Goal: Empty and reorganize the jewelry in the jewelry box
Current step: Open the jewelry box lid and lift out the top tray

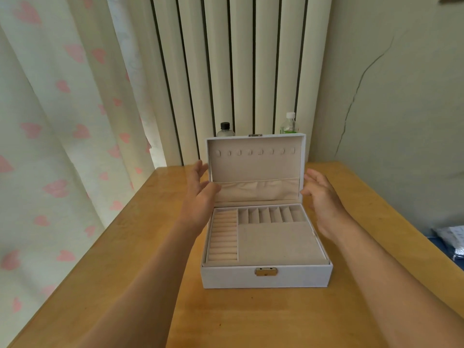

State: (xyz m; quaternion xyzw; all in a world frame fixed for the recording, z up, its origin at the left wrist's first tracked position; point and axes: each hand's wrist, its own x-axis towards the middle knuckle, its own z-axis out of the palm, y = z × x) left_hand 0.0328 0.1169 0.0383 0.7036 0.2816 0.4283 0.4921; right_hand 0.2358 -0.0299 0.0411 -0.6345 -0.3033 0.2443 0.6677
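Jewelry box [266, 278], centre: white outside, beige lining [276, 243], gold latch [266, 271].
Table [238, 320]: honey-yellow wood.
Curtain [62, 121], left of frame: cream, scattered pink hearts.
Radiator [241, 59], top centre: cream fins, dark gaps.
Left bottle [225, 130]: black cap.
Right bottle [290, 124]: white cap, green label.

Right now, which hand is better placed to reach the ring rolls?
Probably the left hand. It is open at the left edge of the lid, just behind the ring rolls on the left side of the jewelry box. The right hand is beyond the opposite side.
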